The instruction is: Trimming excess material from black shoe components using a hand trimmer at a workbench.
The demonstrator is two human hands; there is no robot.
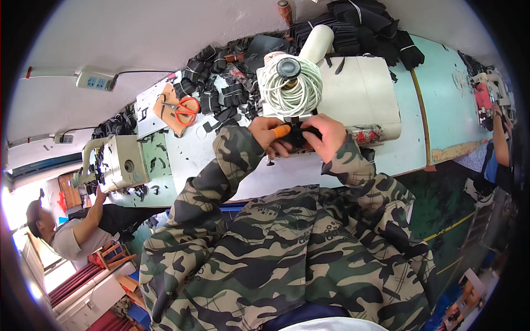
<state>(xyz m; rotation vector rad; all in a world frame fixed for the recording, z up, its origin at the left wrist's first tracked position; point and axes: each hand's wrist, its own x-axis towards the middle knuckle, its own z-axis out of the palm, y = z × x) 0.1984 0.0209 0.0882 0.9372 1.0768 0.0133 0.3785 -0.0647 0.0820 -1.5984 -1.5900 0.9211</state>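
My left hand (269, 138), with an orange cover on one finger, is curled at the left of a small black piece (297, 134), its fingers closed on it. From the other side my right hand (328, 135) pinches the same piece. It looks like thin sheet material, partly hidden by my fingers. Both hands work at the front of a white machine (359, 91), just under its head. A coil of white cord (291, 83) hangs on the machine's top around a dark knob (289, 68).
Orange-handled scissors (186, 111) lie on brown cardboard (168, 105) at left. Bundles of black pieces (234, 95) crowd the table behind, with a taller stack (359, 27) at the back. Another person (77, 234) sits at a machine (122, 163) on the left; a co-worker's arm (500, 138) shows far right.
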